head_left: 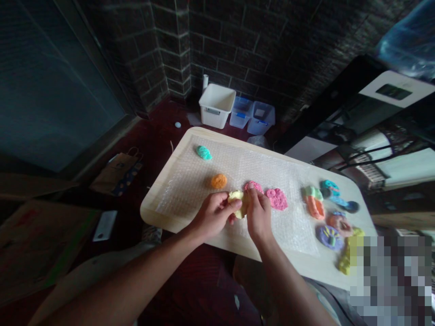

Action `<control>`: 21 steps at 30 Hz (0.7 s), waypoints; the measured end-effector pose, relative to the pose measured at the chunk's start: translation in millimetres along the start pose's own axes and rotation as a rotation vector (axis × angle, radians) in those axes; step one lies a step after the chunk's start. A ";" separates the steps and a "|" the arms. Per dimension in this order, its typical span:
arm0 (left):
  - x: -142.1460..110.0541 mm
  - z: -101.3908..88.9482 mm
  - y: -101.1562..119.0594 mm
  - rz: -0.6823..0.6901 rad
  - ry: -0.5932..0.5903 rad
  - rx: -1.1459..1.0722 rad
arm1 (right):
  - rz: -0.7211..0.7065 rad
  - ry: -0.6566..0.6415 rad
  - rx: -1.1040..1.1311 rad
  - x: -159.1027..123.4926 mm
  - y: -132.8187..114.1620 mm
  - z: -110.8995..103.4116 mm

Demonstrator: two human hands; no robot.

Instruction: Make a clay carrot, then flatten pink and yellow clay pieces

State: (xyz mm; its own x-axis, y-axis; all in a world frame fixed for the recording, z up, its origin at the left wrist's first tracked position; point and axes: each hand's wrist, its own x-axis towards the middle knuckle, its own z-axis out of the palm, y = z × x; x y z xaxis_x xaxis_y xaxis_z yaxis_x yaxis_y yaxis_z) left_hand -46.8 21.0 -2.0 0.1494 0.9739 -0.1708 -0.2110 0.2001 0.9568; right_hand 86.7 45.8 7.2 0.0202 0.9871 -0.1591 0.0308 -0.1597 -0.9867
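Between my two hands is a pale yellow piece of modelling clay [239, 197], flattened and uneven at its edges. My left hand [212, 213] pinches its left side, thumb on top. On its right side, my right hand [258, 210] is closed with the fingers and thumb pressed on the clay. Just beyond the hands lies a pink clay lump [254, 185], partly hidden by my right hand. A second pink clay lump [277, 199] rests to the right. An orange clay ball [219, 181] sits beyond my left hand, and a teal clay lump [204, 152] lies farther back.
Bubble wrap [180, 185] covers much of the wooden table [152, 206]. Several coloured clay pieces, including a purple disc [329, 237], crowd its right end. Behind stand a white bin [217, 106] and blue-clear boxes [261, 118]. A paper bag [117, 172] is on the floor at left.
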 end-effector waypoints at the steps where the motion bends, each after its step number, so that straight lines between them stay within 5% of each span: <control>1: -1.3 -1.4 -0.3 0.003 0.000 0.053 | -0.003 -0.023 -0.041 0.2 -1.1 -1.6; 9: -13.4 4.3 4.1 0.040 0.188 0.347 | -0.295 -0.059 -0.472 -6.0 2.9 7.4; 15: -6.2 9.2 7.0 0.127 0.412 0.403 | -0.366 -0.022 -0.401 -17.6 2.0 27.9; 21: -5.2 -1.9 23.8 0.225 0.323 0.683 | -0.193 -0.141 -0.159 -16.5 -0.8 21.1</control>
State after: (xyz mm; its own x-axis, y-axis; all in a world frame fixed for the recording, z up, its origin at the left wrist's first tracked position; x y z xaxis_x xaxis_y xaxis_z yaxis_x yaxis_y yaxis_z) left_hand -54.4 20.9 21.2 -0.1370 0.9870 0.0842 0.4533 -0.0131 0.8913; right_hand 65.2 30.0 9.9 -0.1399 0.9900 0.0172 0.1771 0.0421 -0.9833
